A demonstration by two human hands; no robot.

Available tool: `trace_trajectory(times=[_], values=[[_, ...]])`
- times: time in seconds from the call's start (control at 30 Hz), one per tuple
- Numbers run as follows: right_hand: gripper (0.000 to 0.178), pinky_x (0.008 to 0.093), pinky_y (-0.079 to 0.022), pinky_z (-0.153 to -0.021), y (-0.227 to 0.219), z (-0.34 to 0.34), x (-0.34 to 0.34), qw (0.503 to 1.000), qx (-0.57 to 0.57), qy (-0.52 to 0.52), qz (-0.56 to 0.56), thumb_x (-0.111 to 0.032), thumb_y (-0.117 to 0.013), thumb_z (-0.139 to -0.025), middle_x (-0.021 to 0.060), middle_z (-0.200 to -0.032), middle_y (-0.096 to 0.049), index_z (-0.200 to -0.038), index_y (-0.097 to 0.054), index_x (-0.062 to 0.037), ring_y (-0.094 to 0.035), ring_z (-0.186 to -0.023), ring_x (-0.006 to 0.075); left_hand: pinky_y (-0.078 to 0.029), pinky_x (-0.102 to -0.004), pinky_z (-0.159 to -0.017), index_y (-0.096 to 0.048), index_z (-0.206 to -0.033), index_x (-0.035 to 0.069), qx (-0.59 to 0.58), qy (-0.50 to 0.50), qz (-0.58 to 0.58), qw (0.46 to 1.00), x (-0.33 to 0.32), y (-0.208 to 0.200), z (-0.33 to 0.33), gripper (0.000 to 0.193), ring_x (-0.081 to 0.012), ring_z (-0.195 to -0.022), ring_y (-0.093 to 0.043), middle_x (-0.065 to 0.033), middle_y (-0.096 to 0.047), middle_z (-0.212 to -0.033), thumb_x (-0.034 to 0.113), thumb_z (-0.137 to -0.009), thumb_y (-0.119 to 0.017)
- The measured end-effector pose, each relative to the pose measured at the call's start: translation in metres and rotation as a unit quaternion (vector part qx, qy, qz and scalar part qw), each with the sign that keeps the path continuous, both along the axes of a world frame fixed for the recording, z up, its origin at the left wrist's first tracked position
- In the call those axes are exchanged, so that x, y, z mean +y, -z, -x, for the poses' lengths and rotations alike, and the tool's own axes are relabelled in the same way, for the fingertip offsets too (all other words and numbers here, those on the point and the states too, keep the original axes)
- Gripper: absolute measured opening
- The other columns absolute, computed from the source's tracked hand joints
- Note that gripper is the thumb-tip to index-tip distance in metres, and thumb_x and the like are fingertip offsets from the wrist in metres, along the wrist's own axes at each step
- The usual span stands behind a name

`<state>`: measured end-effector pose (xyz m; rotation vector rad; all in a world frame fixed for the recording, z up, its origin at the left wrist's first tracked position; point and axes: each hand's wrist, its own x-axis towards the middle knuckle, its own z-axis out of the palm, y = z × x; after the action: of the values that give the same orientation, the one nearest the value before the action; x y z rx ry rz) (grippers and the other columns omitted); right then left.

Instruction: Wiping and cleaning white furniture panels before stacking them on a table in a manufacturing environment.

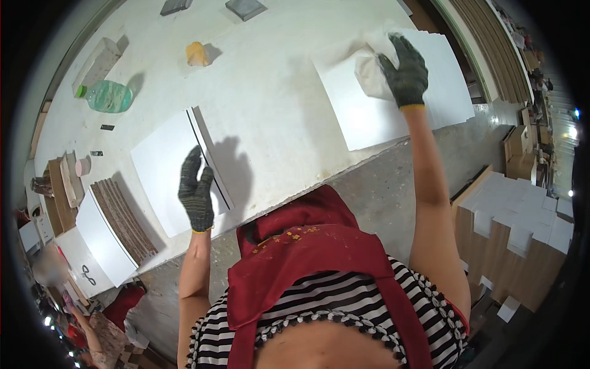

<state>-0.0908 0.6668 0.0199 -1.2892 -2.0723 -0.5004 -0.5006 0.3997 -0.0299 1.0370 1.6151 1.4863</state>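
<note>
My left hand (pixel 196 194), in a dark green knitted glove with a yellow cuff, lies on a white board (pixel 163 178) with a dark line along its right edge. Its thumb stands apart from the fingers, and nothing shows in its grasp. In a matching glove, my right hand (pixel 407 74) presses a crumpled off-white cloth (pixel 370 75) onto a fanned stack of white sheets (pixel 362 126). The thumb lies over the cloth, while the fingers stretch forward, slightly blurred at the tips. Part of the cloth is hidden beneath the hand.
The pale worktable (pixel 276 123) bears a green-capped bottle (pixel 109 96), a yellow lump (pixel 196 54), a long pale block (pixel 98 63) and a brown-edged stack of boards (pixel 114 227). Scissors (pixel 88 275) lie lower left. Stacked panels (pixel 510 246) stand to the right. Another person (pixel 101 338) is at lower left.
</note>
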Motion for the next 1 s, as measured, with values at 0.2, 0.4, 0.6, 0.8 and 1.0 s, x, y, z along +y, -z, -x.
trace_trajectory(times=[0.2, 0.4, 0.6, 0.8, 1.0], values=[[0.051, 0.0435, -0.044, -0.083, 0.082, 0.093, -0.066, 0.957, -0.13, -0.12, 0.228, -0.039, -0.068, -0.072, 0.0082, -0.116, -0.058, -0.116, -0.058, -0.0156, -0.055, -0.1, 0.0285, -0.044, -0.033, -0.101, -0.052, -0.131, 0.0, -0.063, 0.069, 0.053, 0.994, 0.032, 0.008, -0.055, 0.042, -0.0184, -0.12, -0.053, -0.0106, -0.056, -0.131, 0.001, -0.09, -0.06], [0.037, 0.0411, -0.048, -0.088, 0.076, 0.033, -0.201, 0.847, 0.055, -0.318, 0.423, -0.019, -0.069, -0.073, 0.0068, -0.114, -0.064, -0.109, -0.066, -0.0143, -0.06, -0.102, 0.0285, -0.05, -0.0327, -0.09, -0.052, -0.131, -0.001, -0.243, 0.14, 0.035, 0.959, 0.068, 0.021, -0.09, 0.041, -0.0172, -0.104, -0.061, -0.0114, -0.06, -0.125, 0.006, -0.092, -0.059], [0.046, 0.039, -0.046, -0.093, -0.034, -0.046, -0.148, 0.98, 0.102, 0.001, 0.171, -0.018, -0.07, -0.075, 0.0095, -0.12, -0.063, -0.12, -0.062, -0.0128, -0.059, -0.107, 0.0299, -0.051, -0.0353, -0.09, -0.051, -0.132, 0.002, -0.285, 0.229, 0.121, 0.923, 0.111, 0.042, -0.153, 0.041, -0.0205, -0.106, -0.061, -0.0105, -0.06, -0.124, 0.009, -0.093, -0.058], [0.049, 0.0383, -0.043, -0.095, -0.02, -0.072, -0.113, 0.976, 0.001, 0.117, 0.185, -0.019, -0.071, -0.073, 0.0076, -0.119, -0.063, -0.12, -0.062, -0.014, -0.057, -0.106, 0.0283, -0.054, -0.0364, -0.085, -0.057, -0.119, 0.005, -0.431, 0.18, 0.176, 0.866, 0.147, 0.047, -0.21, 0.03, -0.0207, -0.095, -0.064, -0.0066, -0.063, -0.105, 0.008, -0.09, -0.062], [0.044, 0.0378, -0.044, -0.092, -0.017, -0.071, -0.11, 0.984, -0.007, 0.101, 0.147, -0.016, -0.071, -0.072, 0.0061, -0.113, -0.066, -0.115, -0.065, -0.013, -0.06, -0.099, 0.0269, -0.049, -0.0296, -0.066, -0.064, -0.093, 0.008, -0.398, 0.165, 0.231, 0.872, 0.165, 0.044, -0.209, 0.015, -0.0135, -0.07, -0.057, -0.0013, -0.061, -0.083, 0.019, -0.084, -0.07]])
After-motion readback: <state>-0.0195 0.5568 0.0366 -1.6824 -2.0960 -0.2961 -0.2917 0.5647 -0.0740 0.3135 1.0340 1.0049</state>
